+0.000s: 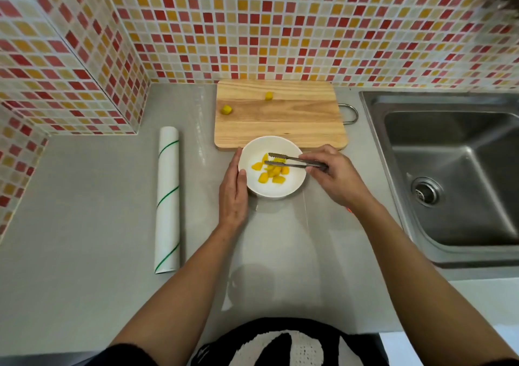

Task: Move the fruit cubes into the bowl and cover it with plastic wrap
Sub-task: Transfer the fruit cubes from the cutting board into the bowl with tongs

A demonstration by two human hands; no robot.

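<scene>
A white bowl [289,187] stands on the grey counter just in front of a wooden cutting board [280,121]. Several yellow fruit cubes [271,173] lie inside it. Two more cubes remain on the board, one at its left edge [226,109] and one further back [268,96]. My left hand [233,194] rests flat against the bowl's left side. My right hand [334,177] holds metal tongs [292,161], whose tips hover slightly apart over the cubes in the bowl. A roll of plastic wrap [167,200] lies on the counter to the left.
A steel sink [455,174] with a drain fills the right side. A sheet of clear wrap [269,253] lies spread on the counter under the bowl. Mosaic-tiled walls enclose the back and left. A metal loop handle [351,113] sticks out from the board's right edge.
</scene>
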